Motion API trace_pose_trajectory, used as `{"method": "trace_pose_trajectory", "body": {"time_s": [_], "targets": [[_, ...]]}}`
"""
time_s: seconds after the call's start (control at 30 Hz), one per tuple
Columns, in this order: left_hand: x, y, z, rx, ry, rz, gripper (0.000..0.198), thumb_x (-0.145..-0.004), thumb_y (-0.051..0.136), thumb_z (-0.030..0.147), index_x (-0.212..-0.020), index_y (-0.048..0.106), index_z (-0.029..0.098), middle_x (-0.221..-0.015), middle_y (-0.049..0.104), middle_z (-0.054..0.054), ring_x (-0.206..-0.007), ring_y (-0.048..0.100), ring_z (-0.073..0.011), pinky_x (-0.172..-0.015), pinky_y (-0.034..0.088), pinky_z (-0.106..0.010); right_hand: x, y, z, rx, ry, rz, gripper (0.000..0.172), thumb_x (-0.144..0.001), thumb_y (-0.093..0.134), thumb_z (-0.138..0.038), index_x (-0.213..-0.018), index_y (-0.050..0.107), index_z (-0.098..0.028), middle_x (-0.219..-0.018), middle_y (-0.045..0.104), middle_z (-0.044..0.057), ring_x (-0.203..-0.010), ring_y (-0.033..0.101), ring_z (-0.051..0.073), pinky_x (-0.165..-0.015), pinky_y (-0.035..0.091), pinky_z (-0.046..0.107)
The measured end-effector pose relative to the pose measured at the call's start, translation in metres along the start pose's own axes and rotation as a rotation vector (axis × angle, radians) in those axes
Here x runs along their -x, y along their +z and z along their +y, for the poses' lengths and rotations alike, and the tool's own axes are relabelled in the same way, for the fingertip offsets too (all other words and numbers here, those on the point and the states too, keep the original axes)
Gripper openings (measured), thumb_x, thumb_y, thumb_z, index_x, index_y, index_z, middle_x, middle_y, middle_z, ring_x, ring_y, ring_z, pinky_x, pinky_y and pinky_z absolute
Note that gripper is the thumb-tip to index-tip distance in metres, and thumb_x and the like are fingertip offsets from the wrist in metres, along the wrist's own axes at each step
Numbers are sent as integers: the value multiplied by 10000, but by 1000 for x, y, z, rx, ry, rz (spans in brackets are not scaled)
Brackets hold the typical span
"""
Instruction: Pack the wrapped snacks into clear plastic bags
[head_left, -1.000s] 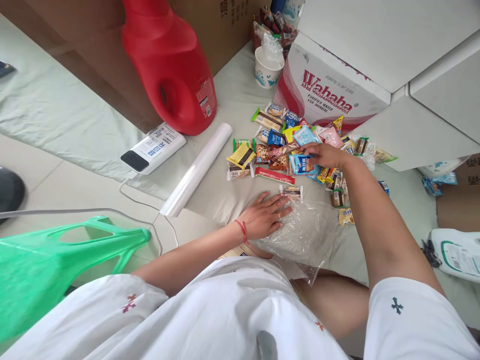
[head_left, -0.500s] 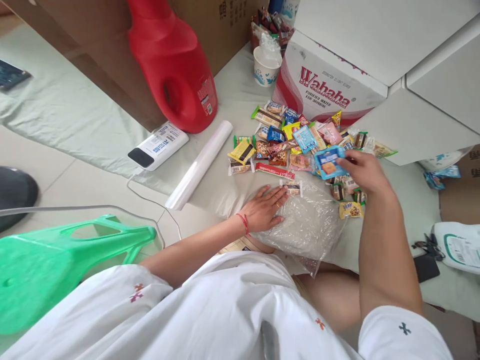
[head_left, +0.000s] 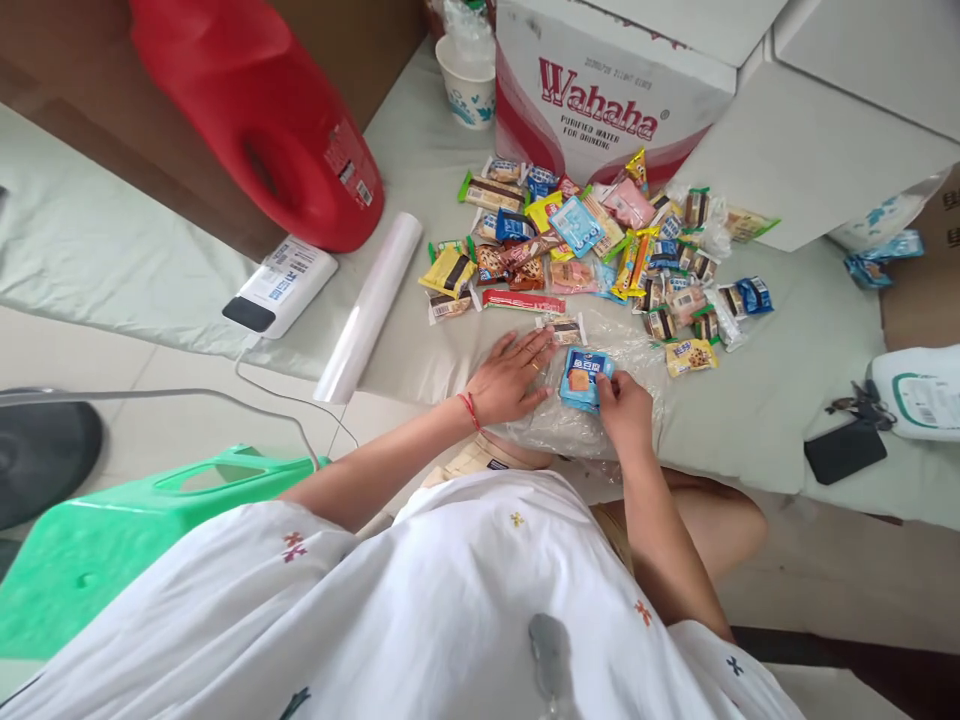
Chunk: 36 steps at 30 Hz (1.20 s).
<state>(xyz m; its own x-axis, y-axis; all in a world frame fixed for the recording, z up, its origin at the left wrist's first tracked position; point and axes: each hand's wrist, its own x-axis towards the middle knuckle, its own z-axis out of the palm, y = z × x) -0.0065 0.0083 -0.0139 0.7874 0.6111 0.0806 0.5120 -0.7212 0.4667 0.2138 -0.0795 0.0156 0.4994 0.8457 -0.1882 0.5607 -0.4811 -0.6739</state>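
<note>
Seemingly for steadiness, the clear bag (head_left: 564, 425) is pressed by the left hand (head_left: 510, 380), open flat and gripping nothing; over the bag, the blue packet (head_left: 583, 378) is pinched at its edge by the nearly closed right hand (head_left: 628, 408).

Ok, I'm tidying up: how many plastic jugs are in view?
2: a red jug at upper left and a white jug at the right edge. Others may be hidden.
</note>
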Motion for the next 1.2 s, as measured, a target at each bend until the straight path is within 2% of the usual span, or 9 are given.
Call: {"method": "trace_pose_trajectory", "body": {"time_s": [0.1, 0.2, 0.3, 0.43, 0.53, 0.6, 0.77, 0.97, 1.2], "targets": [[3, -3, 6, 63, -126, 152, 655, -1019, 443, 489, -1556, 445, 115, -1697, 335, -194, -1587, 300, -308, -1290, 251, -470, 18, -1, -5, 219, -159, 157, 410, -968, 482, -446, -1203, 644, -152, -1175, 649, 197, -1001, 644, 313, -796, 519, 419], [-2, -6, 15, 107, -439, 282, 669, -1013, 455, 529, -1491, 476, 62, -1532, 509, -243, -1413, 518, -318, -1182, 415, -432, 52, 0, -11, 246, -379, 83, 426, -1022, 484, -485, -1321, 609, -208, -1285, 609, 206, -1155, 625, 334, -866, 545, 441], [-20, -11, 18, 138, -628, 227, 701, -996, 483, 583, -1475, 468, 71, -1367, 621, -221, -1230, 641, -317, -1023, 519, -424, 78, 19, -15, 311, -615, -132, 489, -988, 590, -547, -1366, 609, -238, -1321, 607, 200, -1213, 600, 358, -949, 545, 472], [-54, -21, 7, 145, -641, 62, 471, -906, 650, 506, -1196, 660, 134, -1097, 726, -145, -1045, 689, -299, -877, 528, -372, 80, 54, -14, 471, -718, -251, 406, -1021, 565, -437, -1361, 640, -227, -1255, 657, 182, -1111, 624, 360, -891, 544, 476], [-74, -31, -1, 204, -596, -13, 170, -824, 711, 328, -825, 678, 162, -830, 705, -69, -853, 663, -235, -769, 483, -314, 76, 60, -10, 423, -678, -223, 281, -1063, 468, -331, -1140, 730, -265, -1069, 708, 121, -1014, 657, 293, -836, 541, 400], [-84, -38, 0, 276, -556, -2, 166, -786, 716, 265, -696, 614, 169, -713, 644, -24, -749, 610, -189, -704, 443, -282, 78, 53, -5, 261, -614, -154, 297, -1072, 442, -323, -1055, 733, -265, -1028, 719, 99, -970, 676, 250, -831, 539, 361], [-111, -34, 31, 583, -586, -42, 205, -803, 724, 252, -692, 572, 171, -614, 602, 7, -583, 523, -124, -615, 412, -251, 90, 26, 15, -154, -284, 60, 277, -1028, 501, -434, -1015, 699, -240, -902, 737, 64, -763, 670, 215, -767, 553, 350], [-135, 1, 61, 573, -426, -225, 192, -898, 583, 244, -875, 744, 142, -779, 737, -79, -672, 643, -176, -682, 536, -304, 105, -1, 49, -257, -7, 36, 335, -966, 536, -552, -993, 670, -246, -871, 749, 67, -759, 674, 241, -753, 566, 378], [-123, 19, 57, 324, -87, -240, 450, -693, 561, 10, -1017, 821, 181, -1213, 757, -66, -1098, 706, -224, -1000, 543, -313, 82, -36, 84, 196, 37, 445, 509, -966, 496, -612, -1163, 647, -167, -1052, 682, 220, -1029, 622, 372, -925, 489, 524]]}}
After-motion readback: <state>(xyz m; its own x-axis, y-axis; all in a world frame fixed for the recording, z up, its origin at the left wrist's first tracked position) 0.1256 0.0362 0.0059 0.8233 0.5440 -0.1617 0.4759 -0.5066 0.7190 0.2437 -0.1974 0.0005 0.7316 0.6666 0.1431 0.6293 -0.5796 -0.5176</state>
